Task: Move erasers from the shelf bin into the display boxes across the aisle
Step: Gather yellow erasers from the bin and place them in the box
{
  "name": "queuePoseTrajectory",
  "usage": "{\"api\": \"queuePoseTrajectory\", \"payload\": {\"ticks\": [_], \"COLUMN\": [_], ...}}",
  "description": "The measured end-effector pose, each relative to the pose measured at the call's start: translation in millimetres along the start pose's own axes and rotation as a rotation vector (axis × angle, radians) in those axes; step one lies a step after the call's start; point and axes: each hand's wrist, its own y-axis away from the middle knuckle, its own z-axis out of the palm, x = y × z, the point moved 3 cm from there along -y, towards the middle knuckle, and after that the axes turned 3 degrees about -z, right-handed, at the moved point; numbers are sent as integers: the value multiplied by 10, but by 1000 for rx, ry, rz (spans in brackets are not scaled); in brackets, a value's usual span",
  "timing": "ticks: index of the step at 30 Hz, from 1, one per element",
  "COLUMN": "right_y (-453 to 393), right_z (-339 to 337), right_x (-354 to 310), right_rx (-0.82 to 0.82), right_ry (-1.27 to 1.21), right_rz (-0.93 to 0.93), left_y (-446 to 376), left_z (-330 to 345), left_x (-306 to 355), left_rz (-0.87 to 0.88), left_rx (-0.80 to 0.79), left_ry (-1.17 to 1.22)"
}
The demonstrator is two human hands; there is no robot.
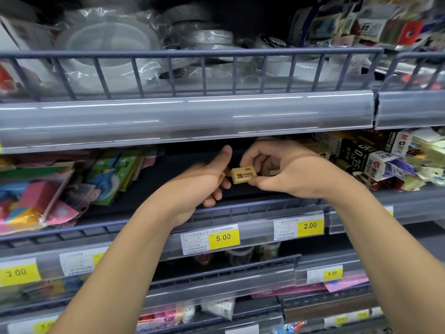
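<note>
A small tan eraser (243, 174) with dark print is pinched between the thumb and fingers of my right hand (284, 172), in front of a dark shelf section (168, 182). My left hand (202, 182) is curled just left of it and holds at least one more tan eraser (221, 177), mostly hidden in the palm. Another tan eraser (274, 171) shows behind my right hand's fingers. Both hands hover above the shelf's front rail (240, 208). The display boxes are out of view.
Colourful packets (48, 189) fill the shelf to the left, boxed stationery (375, 157) to the right. A grey shelf lip (187, 116) overhangs the hands closely. Price tags (224, 237) line the rail below. Lower shelves hold more small goods.
</note>
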Motion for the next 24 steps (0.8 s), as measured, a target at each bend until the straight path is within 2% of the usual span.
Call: {"api": "queuePoseTrajectory", "payload": {"ticks": [3, 7, 12, 15, 18, 21, 24], "right_y": [-23, -79, -72, -40, -19, -39, -85], "right_z": [109, 193, 228, 100, -113, -171, -82], "right_x": [-142, -110, -38, 71, 296, 503, 587], "right_rx": [-5, 33, 35, 58, 74, -5, -115], "right_ry": [-32, -17, -149, -251, 26, 396, 497], "right_rz": [-96, -80, -69, 4, 178, 344, 388], "left_y": [12, 49, 60, 60, 50, 38, 34], "left_z": [4, -7, -23, -13, -35, -52, -58], "left_x": [7, 13, -16, -20, -23, -25, -24], "left_rz": [-10, 31, 78, 99, 87, 57, 66], "left_rx": [-52, -110, -146, -143, -117, -85, -53], "left_ry": [47, 186, 130, 107, 147, 137, 90]}}
